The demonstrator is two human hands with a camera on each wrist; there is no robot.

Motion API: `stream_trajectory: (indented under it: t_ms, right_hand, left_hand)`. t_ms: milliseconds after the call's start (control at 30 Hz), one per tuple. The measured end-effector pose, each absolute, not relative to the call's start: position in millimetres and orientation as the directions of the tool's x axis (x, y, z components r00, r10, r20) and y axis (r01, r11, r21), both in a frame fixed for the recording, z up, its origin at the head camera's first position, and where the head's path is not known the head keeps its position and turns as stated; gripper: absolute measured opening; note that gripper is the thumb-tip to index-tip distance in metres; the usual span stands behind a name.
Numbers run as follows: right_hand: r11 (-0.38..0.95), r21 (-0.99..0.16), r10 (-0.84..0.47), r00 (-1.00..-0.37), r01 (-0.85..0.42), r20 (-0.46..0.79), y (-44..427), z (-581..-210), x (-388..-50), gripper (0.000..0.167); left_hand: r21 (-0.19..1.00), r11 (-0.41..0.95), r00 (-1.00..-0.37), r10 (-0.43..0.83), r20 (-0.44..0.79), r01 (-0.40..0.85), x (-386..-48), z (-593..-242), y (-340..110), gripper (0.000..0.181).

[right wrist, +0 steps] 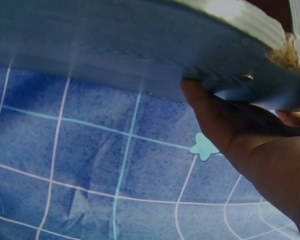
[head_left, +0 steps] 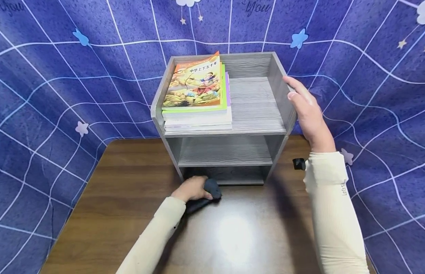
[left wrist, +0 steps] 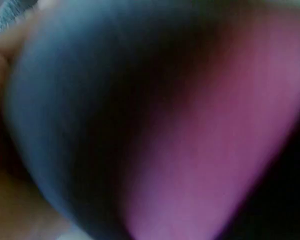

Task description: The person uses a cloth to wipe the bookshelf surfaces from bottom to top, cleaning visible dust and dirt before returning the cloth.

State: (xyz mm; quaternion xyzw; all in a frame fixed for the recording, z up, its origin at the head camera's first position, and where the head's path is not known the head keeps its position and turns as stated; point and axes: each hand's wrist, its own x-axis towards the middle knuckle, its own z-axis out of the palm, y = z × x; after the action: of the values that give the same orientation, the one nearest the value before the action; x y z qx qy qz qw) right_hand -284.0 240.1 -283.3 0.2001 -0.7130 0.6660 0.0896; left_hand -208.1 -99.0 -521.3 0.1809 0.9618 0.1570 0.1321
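A grey wood-grain shelf unit stands at the back of the table. At the foot of its lower left side my left hand grips a bunched dark cloth. In the left wrist view the dark cloth fills much of the picture, badly blurred. My right hand holds the top edge of the unit's right side panel. In the right wrist view that hand lies against the panel's outer face. Several stacked books lie on the top shelf's left part.
The brown wooden table reflects a bright light near its front middle. A small black object is near the right sleeve. Behind and at both sides hangs a blue curtain with stars and pale lines.
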Motion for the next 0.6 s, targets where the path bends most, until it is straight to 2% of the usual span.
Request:
stream_trajectory:
  t_ms: [67,133,200,267,300,367,467,533,600]
  right_hand:
    - [-0.005,-0.916,-0.164,-0.903,-0.401,0.397,240,-284,-283,0.051]
    - [-0.029,-0.915,-0.158,-0.902,-0.403,0.402,240,-284,-282,0.051]
    - [-0.037,-0.910,-0.146,-0.899,-0.412,0.413,240,-284,-281,0.051]
    - [-0.038,-0.908,-0.134,-0.898,-0.418,0.419,240,-284,-282,0.051]
    - [-0.033,-0.906,-0.131,-0.897,-0.423,0.423,240,-284,-282,0.051]
    - [-0.026,-0.903,-0.131,-0.894,-0.430,0.429,239,-284,-284,0.051]
    - [-0.015,-0.902,-0.140,-0.892,-0.432,0.429,237,-284,-285,0.052]
    - [-0.011,-0.902,-0.138,-0.893,-0.431,0.428,236,-284,-286,0.052]
    - [-0.019,-0.903,-0.133,-0.894,-0.429,0.428,237,-284,-285,0.052]
  left_hand:
    - [0.518,0.827,-0.848,0.425,-0.317,0.221,-204,-514,-89,0.079]
    - [0.621,0.762,-0.770,0.504,-0.393,0.182,-200,-511,-77,0.083]
    - [0.694,0.702,-0.688,0.583,-0.432,0.160,-197,-513,-63,0.079]
    - [0.705,0.688,-0.649,0.617,-0.446,0.170,-194,-518,-48,0.072]
    - [0.684,0.700,-0.656,0.617,-0.434,0.206,-192,-522,-42,0.071]
    - [0.576,0.756,-0.718,0.584,-0.380,0.310,-189,-529,-31,0.074]
    - [0.251,0.857,-0.841,0.501,-0.204,0.450,-183,-532,-20,0.092]
    - [0.064,0.883,-0.882,0.468,-0.061,0.464,-176,-530,-14,0.095]
    - [-0.032,0.900,-0.899,0.435,0.051,0.434,-165,-525,-7,0.090]
